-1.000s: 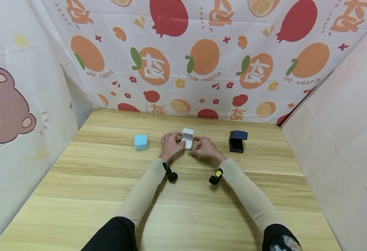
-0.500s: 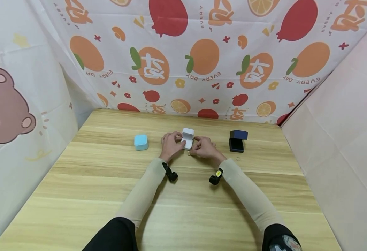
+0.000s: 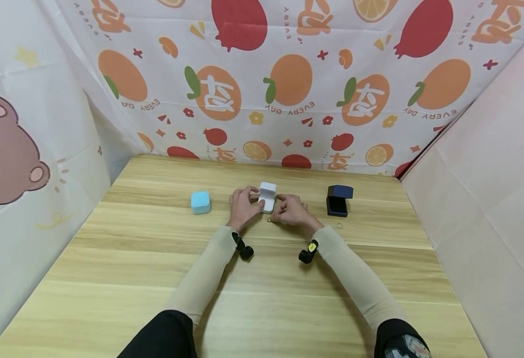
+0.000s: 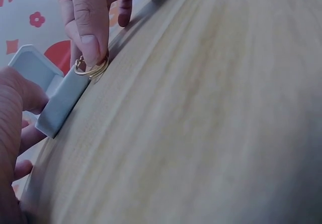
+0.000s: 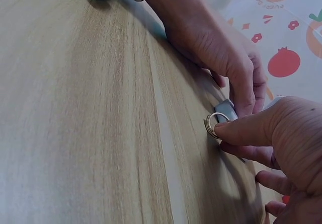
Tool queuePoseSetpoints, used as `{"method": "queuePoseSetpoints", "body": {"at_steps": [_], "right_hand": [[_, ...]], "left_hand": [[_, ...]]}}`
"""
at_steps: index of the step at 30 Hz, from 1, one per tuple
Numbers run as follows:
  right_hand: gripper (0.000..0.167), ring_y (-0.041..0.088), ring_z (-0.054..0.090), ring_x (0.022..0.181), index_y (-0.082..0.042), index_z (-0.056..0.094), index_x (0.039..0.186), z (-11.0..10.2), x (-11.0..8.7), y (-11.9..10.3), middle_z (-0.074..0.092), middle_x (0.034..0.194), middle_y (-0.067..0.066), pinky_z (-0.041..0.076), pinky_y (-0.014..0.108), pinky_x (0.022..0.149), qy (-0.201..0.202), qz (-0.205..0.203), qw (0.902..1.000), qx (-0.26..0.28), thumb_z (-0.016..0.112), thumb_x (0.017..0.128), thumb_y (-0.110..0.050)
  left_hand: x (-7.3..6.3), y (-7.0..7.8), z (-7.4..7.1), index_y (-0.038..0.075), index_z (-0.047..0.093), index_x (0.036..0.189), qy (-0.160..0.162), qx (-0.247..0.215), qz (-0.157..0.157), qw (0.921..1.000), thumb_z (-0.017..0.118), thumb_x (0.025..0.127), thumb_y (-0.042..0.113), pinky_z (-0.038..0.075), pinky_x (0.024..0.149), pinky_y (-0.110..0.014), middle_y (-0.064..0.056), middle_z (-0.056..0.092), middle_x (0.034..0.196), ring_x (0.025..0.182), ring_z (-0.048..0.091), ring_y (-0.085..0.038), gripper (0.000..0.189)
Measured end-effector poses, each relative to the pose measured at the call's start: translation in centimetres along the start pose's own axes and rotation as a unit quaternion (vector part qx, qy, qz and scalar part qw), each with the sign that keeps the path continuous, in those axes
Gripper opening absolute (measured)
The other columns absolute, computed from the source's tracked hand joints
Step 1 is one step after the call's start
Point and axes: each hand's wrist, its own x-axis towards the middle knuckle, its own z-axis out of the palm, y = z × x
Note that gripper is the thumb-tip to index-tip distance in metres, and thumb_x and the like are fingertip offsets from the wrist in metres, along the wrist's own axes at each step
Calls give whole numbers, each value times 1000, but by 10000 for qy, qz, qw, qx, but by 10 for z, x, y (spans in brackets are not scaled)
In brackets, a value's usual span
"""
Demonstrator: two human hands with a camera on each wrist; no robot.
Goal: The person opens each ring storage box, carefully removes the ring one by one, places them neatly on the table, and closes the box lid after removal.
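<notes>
We see no clear change just now, so the work seems paused. Our left fingers [image 5: 243,89] grip the white box [image 4: 63,105] on the bench [image 3: 253,303]; our right fingers [image 4: 89,17], closed, pinch the gold ring [image 5: 208,127] just in front

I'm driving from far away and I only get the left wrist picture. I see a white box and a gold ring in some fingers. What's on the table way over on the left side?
Observer: The head view shows a light blue box on the table, to the left of the left hand.
Child: Cool! Is there any other ring, or just the gold ring that the right hand is pinching?
Observer: Yes, there's another: a thin ring lies loose on the table, on the near side of the open dark box.
</notes>
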Motion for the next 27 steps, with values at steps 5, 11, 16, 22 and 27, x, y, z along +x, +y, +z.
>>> {"method": "queuePoseSetpoints", "body": {"at_steps": [5,11,16,22,27], "right_hand": [[14,36,33,152,-20,80,75,0,-1,-2,48,158,8,7,78,113,-10,59,10000,-61,86,82,-30],[16,37,32,152,-19,80,75,1,-2,-2,48,159,8,10,74,113,10,95,9999,-67,86,81,-32],[16,36,33,152,-19,79,74,1,-2,-2,48,158,9,9,74,113,1,45,10000,-34,87,81,-32],[16,34,34,152,-19,79,74,1,-2,-3,47,159,8,9,75,113,-6,23,10000,-88,86,81,-31],[14,39,30,152,-19,79,76,1,-3,-3,45,160,8,8,75,114,-41,96,9999,-132,85,82,-30]], "left_hand": [[-1,0,0,12,63,118,45,12,19,10000,74,89,29,21,120,-51,-10,78,114,126,49,-32,36],[-3,0,-1,12,63,118,69,-2,51,10000,74,88,29,21,119,-51,-10,78,113,124,50,-33,36],[-4,-1,-1,10,63,119,100,-16,106,9999,74,88,28,22,118,-51,-9,79,112,120,51,-33,37],[-4,0,-2,10,62,121,101,-36,138,9998,74,89,27,23,118,-52,-9,78,113,121,51,-33,38],[-5,1,-2,9,62,122,67,-39,100,9999,74,89,28,22,118,-51,-9,78,114,123,51,-33,40]]}}
